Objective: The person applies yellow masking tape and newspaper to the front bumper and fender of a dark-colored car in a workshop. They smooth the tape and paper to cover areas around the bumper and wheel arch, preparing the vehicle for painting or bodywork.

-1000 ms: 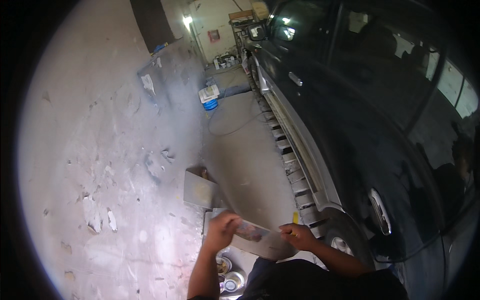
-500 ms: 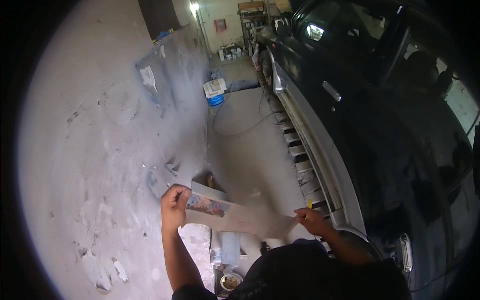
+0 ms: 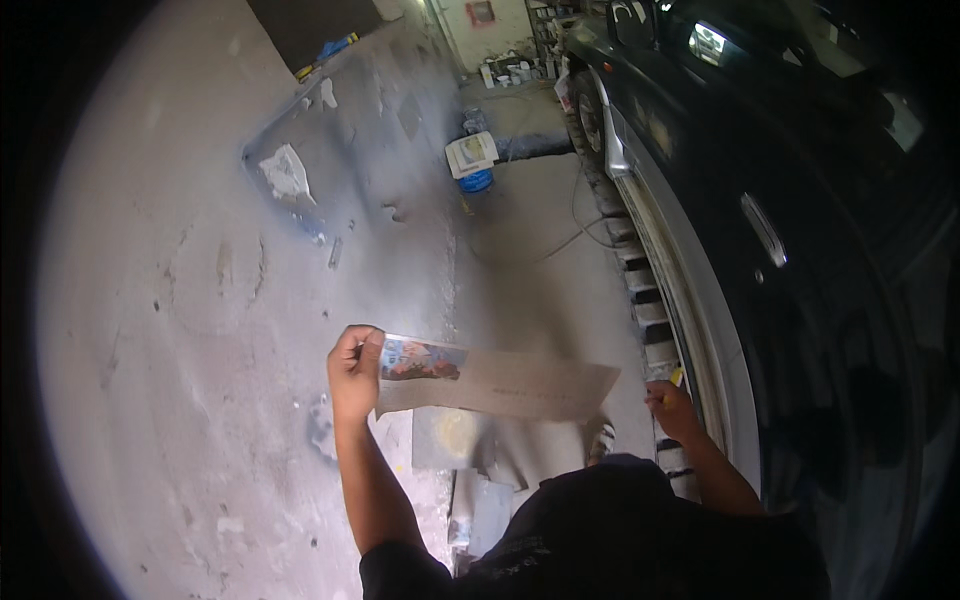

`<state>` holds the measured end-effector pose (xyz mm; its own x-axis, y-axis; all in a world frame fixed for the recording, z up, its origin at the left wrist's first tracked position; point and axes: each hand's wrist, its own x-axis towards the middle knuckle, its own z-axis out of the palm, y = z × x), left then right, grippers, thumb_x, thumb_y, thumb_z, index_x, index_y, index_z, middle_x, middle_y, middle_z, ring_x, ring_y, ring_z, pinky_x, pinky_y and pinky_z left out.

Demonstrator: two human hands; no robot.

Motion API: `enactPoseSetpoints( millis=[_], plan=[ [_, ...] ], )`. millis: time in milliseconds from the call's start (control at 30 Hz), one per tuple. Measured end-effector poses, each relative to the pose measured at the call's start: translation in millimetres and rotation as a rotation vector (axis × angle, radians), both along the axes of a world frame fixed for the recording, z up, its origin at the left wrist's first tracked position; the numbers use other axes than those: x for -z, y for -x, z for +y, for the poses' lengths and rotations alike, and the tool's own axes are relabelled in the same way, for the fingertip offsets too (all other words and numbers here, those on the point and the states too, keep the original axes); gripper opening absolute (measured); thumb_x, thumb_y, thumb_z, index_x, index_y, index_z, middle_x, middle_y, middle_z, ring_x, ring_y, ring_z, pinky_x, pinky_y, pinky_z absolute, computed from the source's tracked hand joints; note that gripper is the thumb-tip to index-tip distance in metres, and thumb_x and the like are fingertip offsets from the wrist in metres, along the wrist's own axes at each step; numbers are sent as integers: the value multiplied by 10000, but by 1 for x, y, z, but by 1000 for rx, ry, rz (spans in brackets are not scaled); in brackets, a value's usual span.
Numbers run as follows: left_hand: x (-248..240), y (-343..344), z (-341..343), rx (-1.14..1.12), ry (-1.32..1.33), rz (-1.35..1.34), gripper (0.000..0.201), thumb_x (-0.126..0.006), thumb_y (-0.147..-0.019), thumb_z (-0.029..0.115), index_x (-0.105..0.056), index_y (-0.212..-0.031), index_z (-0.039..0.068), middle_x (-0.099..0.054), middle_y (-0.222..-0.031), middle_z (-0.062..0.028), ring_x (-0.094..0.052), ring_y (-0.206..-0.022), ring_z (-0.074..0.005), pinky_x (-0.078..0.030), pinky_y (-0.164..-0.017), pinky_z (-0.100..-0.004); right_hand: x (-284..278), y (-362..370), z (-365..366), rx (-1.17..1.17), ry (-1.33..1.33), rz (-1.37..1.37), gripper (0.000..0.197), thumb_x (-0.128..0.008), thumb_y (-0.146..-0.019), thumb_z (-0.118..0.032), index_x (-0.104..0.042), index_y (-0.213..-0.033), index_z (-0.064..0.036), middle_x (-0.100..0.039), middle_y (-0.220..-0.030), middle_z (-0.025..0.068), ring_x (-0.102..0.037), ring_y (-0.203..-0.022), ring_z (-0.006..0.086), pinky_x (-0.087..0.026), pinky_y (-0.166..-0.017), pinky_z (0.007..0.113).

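Note:
My left hand (image 3: 355, 375) pinches the left end of a long strip of brown paper (image 3: 530, 388) between thumb and fingers. A colourful printed picture covers the paper's upper left part, and faint print runs along the right half. The strip stretches out to the right in mid-air, its right end free. Just beyond that end is my right hand (image 3: 672, 408), apart from the paper and closed. A small yellow thing (image 3: 677, 376) sticks up from its fingers; the rest of it is hidden, so its kind is unclear.
A scuffed grey wall (image 3: 200, 350) with peeled patches rises at left. Along the right stands a dark car (image 3: 820, 260) with a silver running board. A blue bucket (image 3: 476, 181) with a pale lid sits ahead, a thin cable (image 3: 575, 238) on the floor near it. A flat board (image 3: 440, 445) lies below the paper.
The right hand has let go of the paper's right end and moved away to the right with the yellow thing. The left hand still holds the strip. The view has shifted.

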<state>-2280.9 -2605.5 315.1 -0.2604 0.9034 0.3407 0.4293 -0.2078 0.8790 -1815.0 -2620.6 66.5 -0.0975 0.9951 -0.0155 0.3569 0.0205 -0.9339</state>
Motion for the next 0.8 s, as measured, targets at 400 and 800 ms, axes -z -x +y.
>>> enactPoseSetpoints(
  millis=[400, 800],
  plan=[
    [55, -52, 213, 4, 205, -361, 91, -651, -859, 82, -592, -823, 22, -595, -729, -4, -518, -634, -60, -425, -570, -206, -108, 109, 233, -225, -285, 22, 301, -566, -878, -55, -543, -1176, -21, -628, -995, 108, -631, -828, 197, -510, -755, 313],
    [98, -22, 431, 207, 432, -771, 126, -600, -843, 110, -515, -870, 21, -545, -839, -67, -572, -728, -158, -540, -674, -308, -197, 271, 413, -404, -281, -539, 765, -694, -781, -348, -346, -1386, -34, -539, -1210, 207, -537, -1056, 381, -452, -887, 457]
  ],
)
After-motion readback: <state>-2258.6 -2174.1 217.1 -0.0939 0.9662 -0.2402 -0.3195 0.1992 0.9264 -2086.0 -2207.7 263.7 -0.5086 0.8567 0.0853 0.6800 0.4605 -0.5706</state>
